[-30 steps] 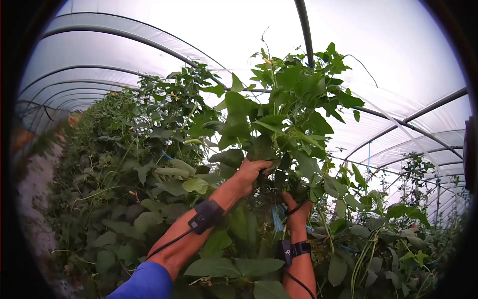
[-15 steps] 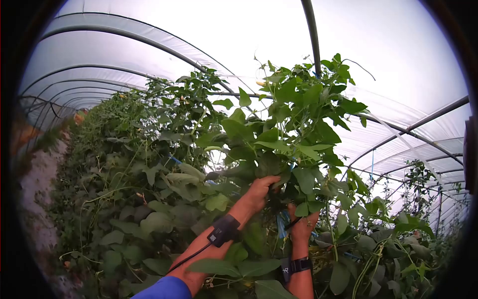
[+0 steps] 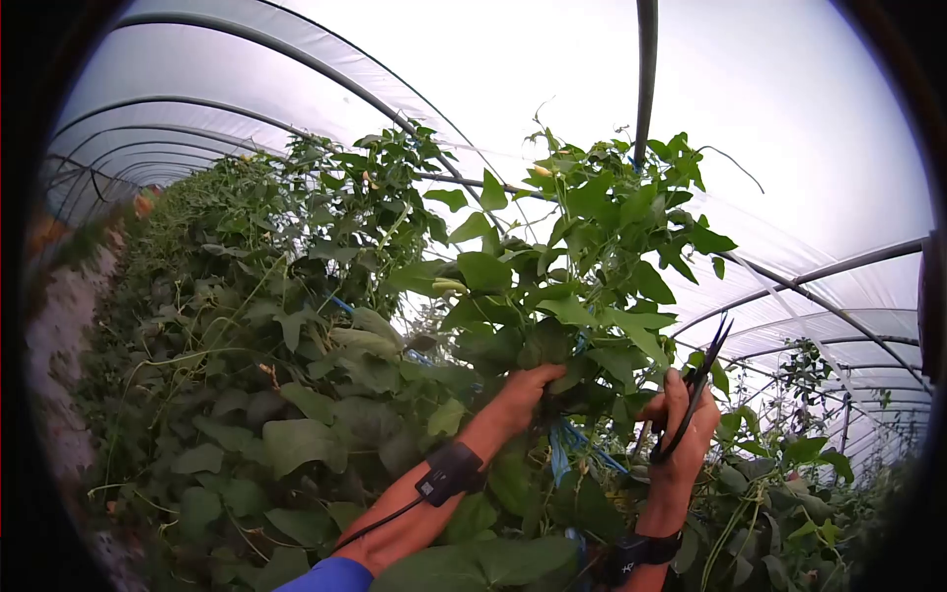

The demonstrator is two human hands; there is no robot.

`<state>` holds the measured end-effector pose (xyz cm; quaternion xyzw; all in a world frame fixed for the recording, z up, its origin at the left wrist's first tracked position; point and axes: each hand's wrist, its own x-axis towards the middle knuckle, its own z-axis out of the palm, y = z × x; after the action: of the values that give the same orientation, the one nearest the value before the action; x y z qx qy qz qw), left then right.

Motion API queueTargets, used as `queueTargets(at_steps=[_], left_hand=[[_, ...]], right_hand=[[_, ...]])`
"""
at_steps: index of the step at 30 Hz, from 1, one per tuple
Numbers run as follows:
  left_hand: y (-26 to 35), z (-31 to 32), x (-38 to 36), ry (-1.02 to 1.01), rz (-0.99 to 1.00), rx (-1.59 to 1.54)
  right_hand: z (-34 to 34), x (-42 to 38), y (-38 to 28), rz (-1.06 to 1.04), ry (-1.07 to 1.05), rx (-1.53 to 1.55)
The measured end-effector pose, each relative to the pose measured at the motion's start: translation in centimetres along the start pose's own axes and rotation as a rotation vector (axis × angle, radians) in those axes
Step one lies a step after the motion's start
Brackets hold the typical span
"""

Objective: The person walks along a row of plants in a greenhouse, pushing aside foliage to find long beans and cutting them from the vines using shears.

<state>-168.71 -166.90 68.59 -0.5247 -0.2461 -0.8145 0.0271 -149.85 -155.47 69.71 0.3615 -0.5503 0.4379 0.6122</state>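
Note:
My left hand (image 3: 523,393) reaches into the leafy vine (image 3: 612,217); its fingertips go behind leaves, so what they grip cannot be made out. To the right, my right hand (image 3: 681,424) is closed around black scissors (image 3: 691,395), whose blades point upward beside the foliage. Blue twine (image 3: 560,452) hangs from the stems between the two hands. A pale pod (image 3: 449,286) shows among the leaves above my left hand.
Dense vines (image 3: 237,345) run in a row toward the far left, beside a pale path (image 3: 64,365). Metal hoops (image 3: 644,79) and a crossbar hold up the plastic cover (image 3: 789,118). More plants (image 3: 804,454) grow at the right.
My right hand has moved up and to the right out of the foliage, and the scissors now show in it. My left hand remains at the vine. The view has shifted slightly.

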Motion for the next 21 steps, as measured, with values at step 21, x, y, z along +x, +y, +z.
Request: queueTargets(at_steps=[21], left_hand=[[-4.5,0.2,-0.8,0.157,0.623,1.33]], right_hand=[[2.3,10.3,19.1,0.301,-0.67,0.943]])
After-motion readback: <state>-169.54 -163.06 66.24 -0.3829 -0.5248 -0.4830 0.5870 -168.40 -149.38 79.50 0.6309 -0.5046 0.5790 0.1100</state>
